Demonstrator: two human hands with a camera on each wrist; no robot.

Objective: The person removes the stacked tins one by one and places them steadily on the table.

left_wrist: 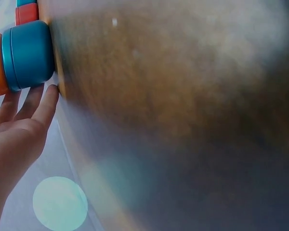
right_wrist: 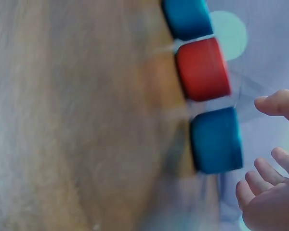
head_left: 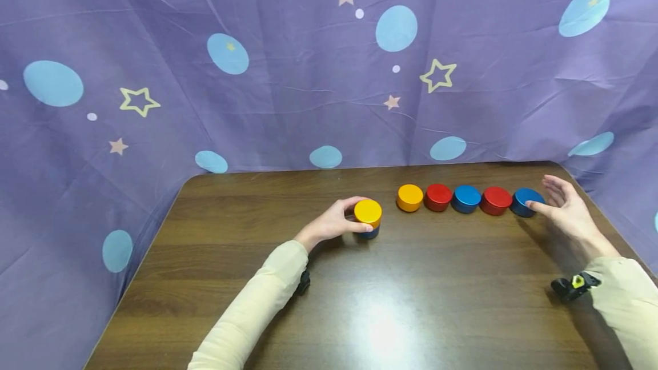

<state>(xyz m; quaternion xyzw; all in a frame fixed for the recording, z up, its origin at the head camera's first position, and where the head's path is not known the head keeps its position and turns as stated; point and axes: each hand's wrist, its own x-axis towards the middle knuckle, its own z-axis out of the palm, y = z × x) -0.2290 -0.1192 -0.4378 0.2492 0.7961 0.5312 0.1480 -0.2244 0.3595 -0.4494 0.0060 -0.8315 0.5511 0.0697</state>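
Observation:
Toward the back middle of the table, a round yellow tin [head_left: 368, 210] sits on top of a blue tin [left_wrist: 31, 54], their edges lined up. My left hand [head_left: 336, 221] grips this stack from the left at the yellow tin, thumb in front and fingers behind. At the right end of a row of tins is another blue tin [head_left: 525, 203]. Over its right side hovers my right hand [head_left: 568, 213], fingers spread and holding nothing. The right wrist view shows a gap between that hand and the blue tin [right_wrist: 216, 140].
The row runs leftward from the end blue tin: a red tin [head_left: 496, 201], a blue tin [head_left: 466, 199], a red tin [head_left: 438, 197] and a yellow tin [head_left: 409, 198]. They stand on a brown wooden table [head_left: 231, 278], backed by a purple patterned cloth [head_left: 288, 73].

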